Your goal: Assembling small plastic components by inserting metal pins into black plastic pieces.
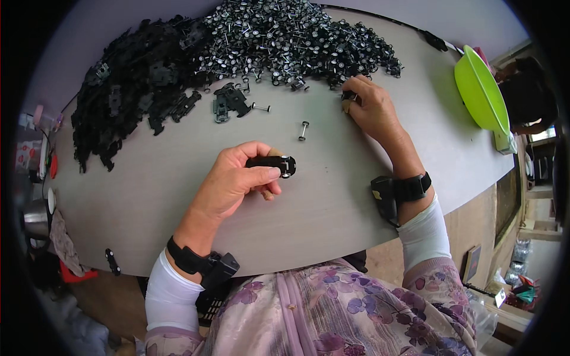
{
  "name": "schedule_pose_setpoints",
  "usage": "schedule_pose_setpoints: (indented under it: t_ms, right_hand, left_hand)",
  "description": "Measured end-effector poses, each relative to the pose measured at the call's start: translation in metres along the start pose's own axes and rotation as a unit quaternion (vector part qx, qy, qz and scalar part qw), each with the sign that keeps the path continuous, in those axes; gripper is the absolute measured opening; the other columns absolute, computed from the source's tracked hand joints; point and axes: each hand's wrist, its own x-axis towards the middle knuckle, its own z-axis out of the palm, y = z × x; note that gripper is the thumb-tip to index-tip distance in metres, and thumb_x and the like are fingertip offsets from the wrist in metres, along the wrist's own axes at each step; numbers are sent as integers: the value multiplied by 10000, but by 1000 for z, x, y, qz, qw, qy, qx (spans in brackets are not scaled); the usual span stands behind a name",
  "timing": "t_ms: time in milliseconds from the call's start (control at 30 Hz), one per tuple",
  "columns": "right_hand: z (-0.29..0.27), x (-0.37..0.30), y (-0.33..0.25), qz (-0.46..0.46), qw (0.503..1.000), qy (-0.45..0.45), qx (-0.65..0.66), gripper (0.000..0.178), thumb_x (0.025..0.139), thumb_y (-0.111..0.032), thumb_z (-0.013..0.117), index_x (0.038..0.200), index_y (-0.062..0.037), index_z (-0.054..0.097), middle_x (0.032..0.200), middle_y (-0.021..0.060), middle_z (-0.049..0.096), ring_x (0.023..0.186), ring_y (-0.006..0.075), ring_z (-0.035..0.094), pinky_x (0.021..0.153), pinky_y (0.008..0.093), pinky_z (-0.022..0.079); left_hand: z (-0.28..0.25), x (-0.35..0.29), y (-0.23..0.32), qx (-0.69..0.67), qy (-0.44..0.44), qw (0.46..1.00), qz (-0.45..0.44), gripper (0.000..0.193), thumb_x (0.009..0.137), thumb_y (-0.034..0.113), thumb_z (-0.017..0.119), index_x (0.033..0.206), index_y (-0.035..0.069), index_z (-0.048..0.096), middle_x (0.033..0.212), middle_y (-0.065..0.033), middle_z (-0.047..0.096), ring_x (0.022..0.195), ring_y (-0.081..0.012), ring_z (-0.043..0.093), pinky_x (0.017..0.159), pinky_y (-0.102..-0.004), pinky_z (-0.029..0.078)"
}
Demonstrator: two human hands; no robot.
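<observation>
Between the thumb and fingers of my left hand (240, 177) is a black toy car chassis (267, 161), held level above the table. A pair of small wheels with silvery hubs shows at its right end; my thumb covers part of it. Farther off to the right, my right hand (374, 107) pinches a small dark wheel axle (349, 95) at the edge of the wheel pile, mostly hidden by the fingers. One loose wheel axle (303, 130) lies on the table between my hands, and another wheel axle (261, 107) rests farther left beside some black chassis (229, 102).
A large heap of wheel axles (285, 41) spreads along the back. Left of it rises a pile of black chassis (127, 83). A lime-green basin (482, 89) stands at the table's right edge. One small black piece (112, 261) lies by the near left edge.
</observation>
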Motion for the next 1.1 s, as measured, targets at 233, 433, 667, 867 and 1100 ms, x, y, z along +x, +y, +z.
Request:
schedule_pose_setpoints:
  t_ms: [233,433,667,867,1100]
  right_hand:
    - [-22,-9,-32,50,972,-178,142,232,709,-36,546,897,-11,679,844,108,627,780,269,611,724,348,491]
    - [-15,-12,-27,11,978,-155,139,256,707,-22,628,960,14,640,848,55,574,700,169,544,642,307,453]
    - [-15,-15,-38,10,986,-133,99,199,724,7,655,917,11,608,840,118,601,723,275,597,663,355,482]
    - [-22,-11,-25,135,948,-183,222,141,792,5,610,921,24,662,783,74,583,691,165,589,618,295,475]
    - [-17,-12,-29,54,989,-87,103,173,738,-14,671,907,9,639,871,86,589,715,229,591,651,347,478]
  left_hand:
    - [3,-1,-1,-15,17,999,34,225,860,19,619,1074,-46,598,896,-80,625,683,-145,657,590,-259,559]
    - [-2,0,-1,-25,9,1000,15,229,877,12,580,1091,-69,567,965,-117,622,681,-158,667,579,-270,571]
    - [1,-2,0,-10,58,998,36,241,876,0,568,1099,-88,562,979,-140,628,676,-180,679,582,-273,581]
    - [2,-1,-1,-25,39,999,27,226,878,-6,555,1088,-90,565,984,-147,632,694,-198,689,581,-275,582]
    - [2,1,0,-15,39,999,34,231,880,-7,553,1096,-90,559,992,-143,634,714,-200,694,604,-271,575]
